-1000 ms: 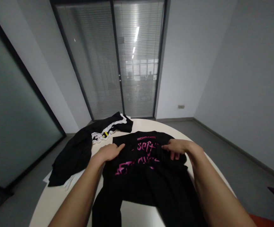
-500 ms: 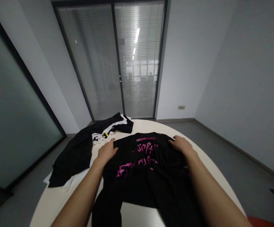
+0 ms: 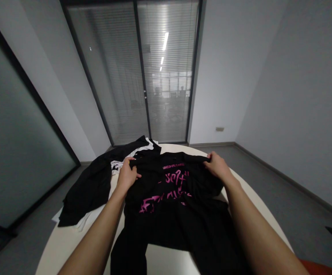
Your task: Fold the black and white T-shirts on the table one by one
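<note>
Table (image 3: 168, 261): pale, with a curved far edge, lying beneath all the clothing.
Black garment (image 3: 168, 223): spread across the table, wrinkled, two sleeve-like lengths running toward the viewer. Probably light, soft and limp, neither slippery nor fragile; unsupported cloth should sag. Best held by both far corners, pulled evenly apart so the edge between stays straight.
Clothes pile (image 3: 90, 193): black and white, loosely heaped to the garment's left.
Left hand (image 3: 127, 173): pinching the far left corner, near the pile.
Right hand (image 3: 217, 167): pinching the far right corner.
Pink lettering (image 3: 176, 177): between the hands, broken by creases lower down.
</note>
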